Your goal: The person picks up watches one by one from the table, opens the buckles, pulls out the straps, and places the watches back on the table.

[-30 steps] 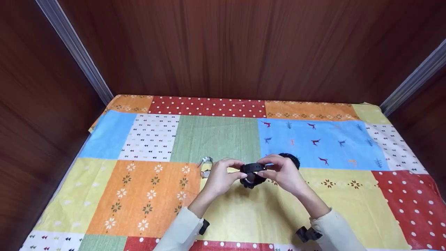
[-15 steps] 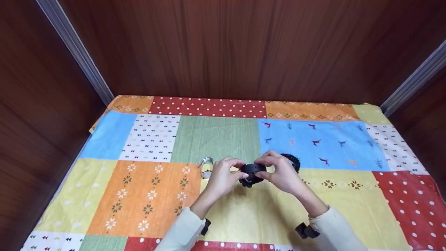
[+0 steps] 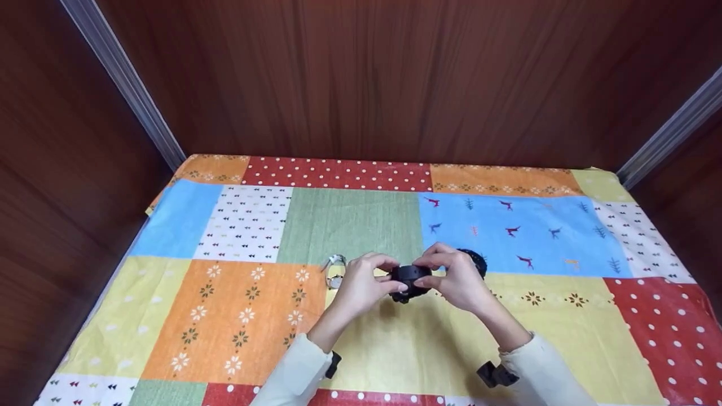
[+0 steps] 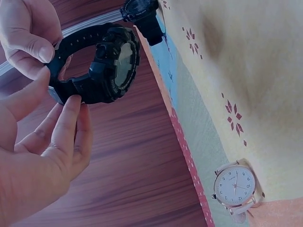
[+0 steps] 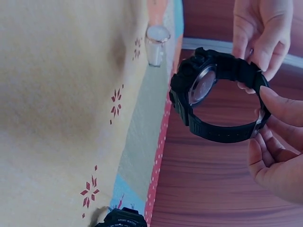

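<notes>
A black digital sport watch is held up between both hands, its strap bent round into a loop. My left hand pinches the strap from the left with thumb and fingers. From the right, my right hand pinches the strap close by. In the right wrist view the strap ends overlap at the fingertips, and the watch case hangs on the side away from them. The left wrist view shows the watch's round face; the buckle is mostly hidden by fingers.
Left of my hands lies a white-faced wristwatch with a pale strap. A second black sport watch lies behind my right hand, partly covered by it. The patchwork tablecloth reaches back to a dark wood panel.
My right fingers have shifted slightly left along the strap, closer to the left fingers. The watch has tilted, so the opening within its loop shows less. The other two watches stay put.
</notes>
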A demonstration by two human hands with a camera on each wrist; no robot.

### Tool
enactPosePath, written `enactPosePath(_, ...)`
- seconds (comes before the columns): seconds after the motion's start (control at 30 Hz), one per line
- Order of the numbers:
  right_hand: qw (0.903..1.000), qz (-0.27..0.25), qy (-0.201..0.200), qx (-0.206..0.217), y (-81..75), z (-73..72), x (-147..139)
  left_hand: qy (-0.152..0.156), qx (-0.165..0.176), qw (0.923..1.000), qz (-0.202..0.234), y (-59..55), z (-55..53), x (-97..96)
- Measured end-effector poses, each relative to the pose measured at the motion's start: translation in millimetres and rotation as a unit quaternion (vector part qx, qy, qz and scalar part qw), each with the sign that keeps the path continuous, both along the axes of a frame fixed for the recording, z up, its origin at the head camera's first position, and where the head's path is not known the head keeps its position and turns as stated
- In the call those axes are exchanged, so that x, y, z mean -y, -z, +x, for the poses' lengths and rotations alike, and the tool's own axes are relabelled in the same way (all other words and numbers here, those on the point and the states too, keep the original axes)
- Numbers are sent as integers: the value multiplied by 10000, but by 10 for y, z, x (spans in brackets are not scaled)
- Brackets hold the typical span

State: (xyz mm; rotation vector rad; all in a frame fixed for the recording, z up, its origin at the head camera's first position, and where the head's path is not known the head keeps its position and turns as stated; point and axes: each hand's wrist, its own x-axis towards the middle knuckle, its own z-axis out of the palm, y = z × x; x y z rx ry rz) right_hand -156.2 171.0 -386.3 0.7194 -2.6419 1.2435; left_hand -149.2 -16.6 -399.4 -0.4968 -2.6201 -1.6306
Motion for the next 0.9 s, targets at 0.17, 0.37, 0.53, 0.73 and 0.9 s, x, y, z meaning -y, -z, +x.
enactPosePath(0.17,10000,5,-44,23,10,3,-1,39,22,10000,85,12,0,-19)
enactPosePath(0.37,10000,-1,-55,49,12,3,-3,10,-84,9999,98,19,-2,-16)
enactPosePath(0.53,9999,-21,-60,82,10,-1,-6,-39,-89,9999,86,9,0,-9)
enactPosePath(0.73,9998,-65,-37,192,-11,-8,-26,-102,-188,9997,-85,24,-5,-3)
enactPosePath(0.9,9996,-98,-69,243,-18,-14,-41,-119,-233,9995,-160,13,-1,-1)
